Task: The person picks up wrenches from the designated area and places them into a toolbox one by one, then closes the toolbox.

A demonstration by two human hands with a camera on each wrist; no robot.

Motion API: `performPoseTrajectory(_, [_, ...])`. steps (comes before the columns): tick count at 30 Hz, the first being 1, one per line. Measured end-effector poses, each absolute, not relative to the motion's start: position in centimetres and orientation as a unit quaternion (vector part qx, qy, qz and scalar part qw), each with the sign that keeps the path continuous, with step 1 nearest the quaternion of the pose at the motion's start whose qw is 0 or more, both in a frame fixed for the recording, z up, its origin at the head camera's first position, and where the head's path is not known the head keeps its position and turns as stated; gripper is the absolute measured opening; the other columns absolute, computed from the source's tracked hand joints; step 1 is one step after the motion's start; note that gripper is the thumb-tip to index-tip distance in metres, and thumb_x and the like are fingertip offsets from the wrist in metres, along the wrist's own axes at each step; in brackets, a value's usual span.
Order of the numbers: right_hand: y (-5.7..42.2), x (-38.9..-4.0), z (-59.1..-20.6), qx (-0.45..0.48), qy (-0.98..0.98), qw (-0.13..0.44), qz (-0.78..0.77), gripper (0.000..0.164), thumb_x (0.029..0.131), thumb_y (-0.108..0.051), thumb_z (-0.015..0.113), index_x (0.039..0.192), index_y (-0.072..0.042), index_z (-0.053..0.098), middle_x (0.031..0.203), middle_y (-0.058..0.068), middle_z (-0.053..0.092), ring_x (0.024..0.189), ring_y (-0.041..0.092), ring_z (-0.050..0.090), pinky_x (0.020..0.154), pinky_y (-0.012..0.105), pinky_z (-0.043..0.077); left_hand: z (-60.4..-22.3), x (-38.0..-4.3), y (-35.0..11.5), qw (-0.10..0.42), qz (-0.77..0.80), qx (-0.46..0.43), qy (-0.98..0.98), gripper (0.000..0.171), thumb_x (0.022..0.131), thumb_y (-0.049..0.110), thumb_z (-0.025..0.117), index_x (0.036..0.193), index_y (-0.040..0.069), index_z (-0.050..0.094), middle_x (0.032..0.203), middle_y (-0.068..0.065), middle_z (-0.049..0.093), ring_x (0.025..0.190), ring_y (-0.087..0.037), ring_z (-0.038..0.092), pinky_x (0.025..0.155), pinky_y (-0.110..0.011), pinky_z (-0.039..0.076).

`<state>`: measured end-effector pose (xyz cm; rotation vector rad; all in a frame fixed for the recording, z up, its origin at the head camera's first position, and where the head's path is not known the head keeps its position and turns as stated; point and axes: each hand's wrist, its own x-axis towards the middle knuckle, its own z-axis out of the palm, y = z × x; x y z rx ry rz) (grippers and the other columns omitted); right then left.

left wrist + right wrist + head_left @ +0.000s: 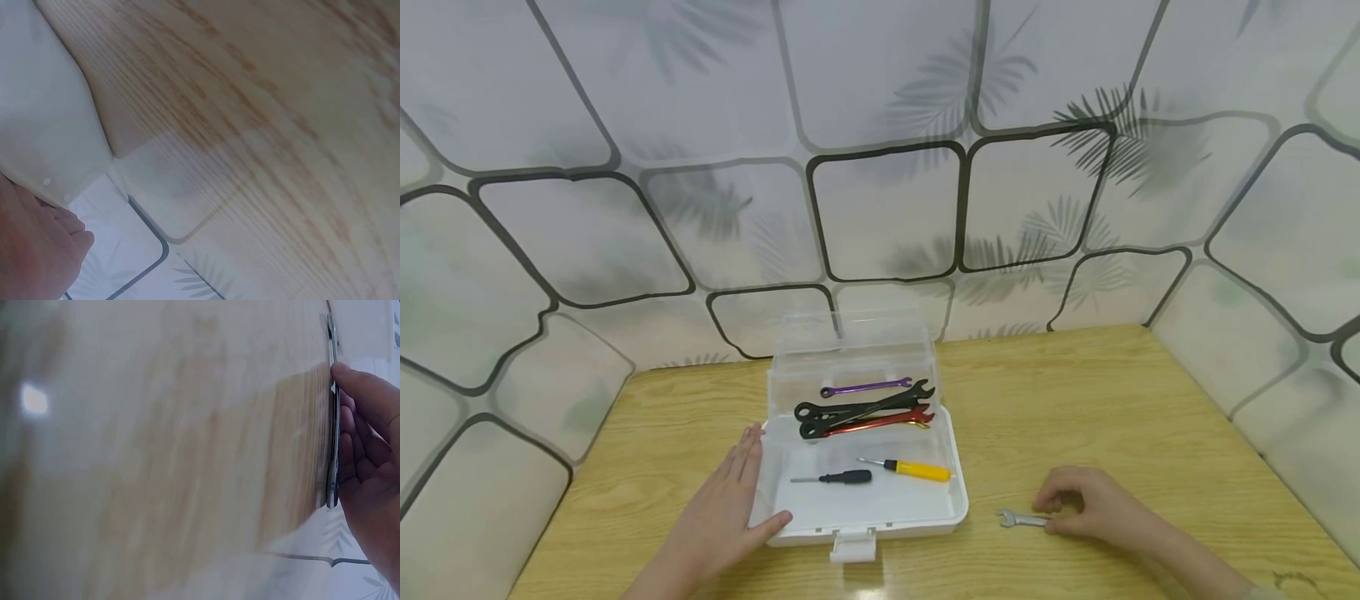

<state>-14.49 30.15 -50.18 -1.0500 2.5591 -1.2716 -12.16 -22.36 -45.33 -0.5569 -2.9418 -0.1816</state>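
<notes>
My left hand (718,508) rests at the left side of a white toolbox (820,521), its fingers extended along the wall and its thumb over the front rim. To the right of the box, my right hand (1093,504) holds a small silver wrench (1017,519) low at the tabletop, fingers curled. The right wrist view shows the thumb against the wrench (334,437), seen edge-on. Inside the box lie a black screwdriver (850,477) and a yellow-handled screwdriver (925,472). The left wrist view shows only part of the left hand (40,250).
The toolbox's clear lid (850,342) stands raised at the back. Purple (865,388), black (865,408) and red wrenches (880,422) lie toward the box's rear. A white latch (853,546) hangs at the front. Patterned walls (887,217) enclose the wooden table (1075,400).
</notes>
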Motion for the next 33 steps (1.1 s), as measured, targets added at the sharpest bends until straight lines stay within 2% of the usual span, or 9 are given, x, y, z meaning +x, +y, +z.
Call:
performPoseTrajectory(13, [29.3, -14.3, -49.8, -0.336, 0.857, 0.056, -0.386, 0.025, 0.086, 0.001, 0.081, 0.094, -0.022, 0.073, 0.089, -0.012, 0.068, 0.079, -0.009, 0.055, 0.064, 0.018, 0.055, -45.4, -12.2, -22.4, 0.083, -0.056, -0.191, -0.976, 0.108, 0.092, 0.066, 0.068, 0.157, -0.015, 0.037, 0.171, -0.027, 0.031, 0.156, -0.044, 0.039, 0.124, -0.055, 0.043])
performPoseTrajectory(19, [29.2, -14.2, -49.7, -0.337, 0.864, 0.045, -0.370, 0.026, 0.085, 0.000, 0.083, 0.093, -0.021, 0.071, 0.088, -0.014, 0.067, 0.078, -0.009, 0.054, 0.062, 0.018, 0.054, -45.4, -12.1, -22.4, 0.086, -0.053, -0.190, -0.977, 0.108, 0.092, 0.067, 0.069, 0.157, -0.014, 0.037, 0.171, -0.027, 0.032, 0.155, -0.043, 0.041, 0.122, -0.055, 0.044])
performPoseTrajectory(23, [29.4, -14.3, -49.6, -0.322, 0.860, 0.079, -0.387, 0.020, 0.087, -0.004, 0.082, 0.095, -0.019, 0.072, 0.091, -0.012, 0.071, 0.082, -0.008, 0.060, 0.069, 0.019, 0.059, -45.3, -12.1, -22.4, 0.078, -0.054, -0.187, -0.978, 0.108, 0.093, 0.066, 0.068, 0.157, -0.014, 0.037, 0.171, -0.027, 0.032, 0.155, -0.043, 0.040, 0.124, -0.054, 0.042])
performPoseTrajectory(27, [29.6, -14.7, -49.2, -0.297, 0.859, 0.110, -0.403, 0.010, 0.092, -0.010, 0.080, 0.096, -0.017, 0.075, 0.092, -0.011, 0.074, 0.083, -0.007, 0.062, 0.071, 0.019, 0.059, -45.2, -12.1, -22.4, 0.064, -0.055, -0.182, -0.980, 0.108, 0.094, 0.068, 0.066, 0.159, -0.013, 0.035, 0.172, -0.027, 0.030, 0.157, -0.043, 0.038, 0.126, -0.054, 0.041])
performPoseTrajectory(33, [29.5, -15.3, -48.5, -0.298, 0.868, 0.075, -0.391, 0.009, 0.091, -0.010, 0.080, 0.095, -0.017, 0.076, 0.089, -0.011, 0.074, 0.081, -0.007, 0.060, 0.067, 0.019, 0.057, -45.0, -12.0, -22.4, 0.066, -0.051, -0.182, -0.980, 0.109, 0.094, 0.068, 0.066, 0.159, -0.014, 0.035, 0.171, -0.027, 0.032, 0.156, -0.043, 0.039, 0.125, -0.054, 0.042])
